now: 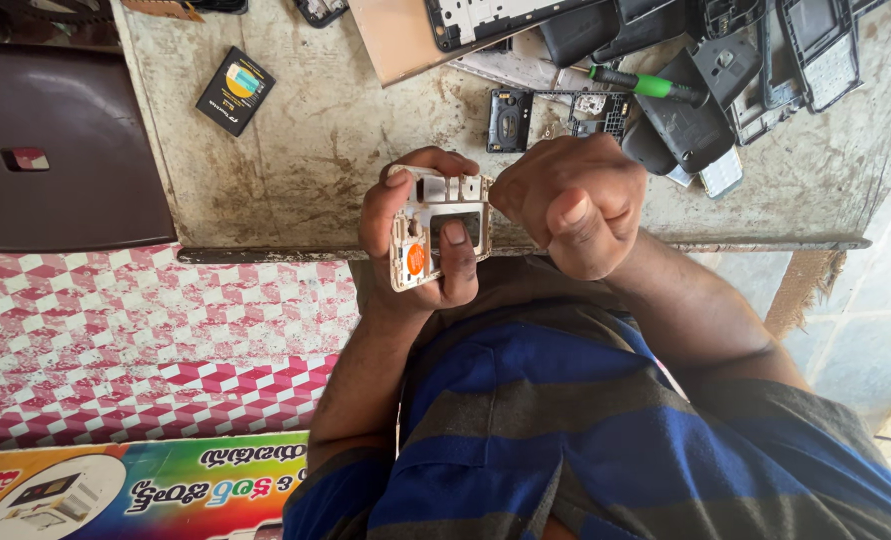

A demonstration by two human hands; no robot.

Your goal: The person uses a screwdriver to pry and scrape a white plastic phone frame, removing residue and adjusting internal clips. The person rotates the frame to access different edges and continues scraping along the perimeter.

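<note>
My left hand (406, 235) grips a small white phone frame (428, 215) with an orange round sticker near its lower end, and my thumb lies across its dark middle opening. The frame is held just above the front edge of a worn grey worktop (306, 150). My right hand (576, 200) is curled into a fist against the frame's upper right corner, with the thumb folded on top. Whether it pinches something small is hidden by the fingers.
Behind the hands lie a small black part (509, 120), a keypad frame (598, 108), a green-handled screwdriver (648, 85) and several black phone housings (691, 120). A black battery (236, 90) lies far left. A red-and-white checked cloth (116, 330) and a colourful poster (116, 490) are below.
</note>
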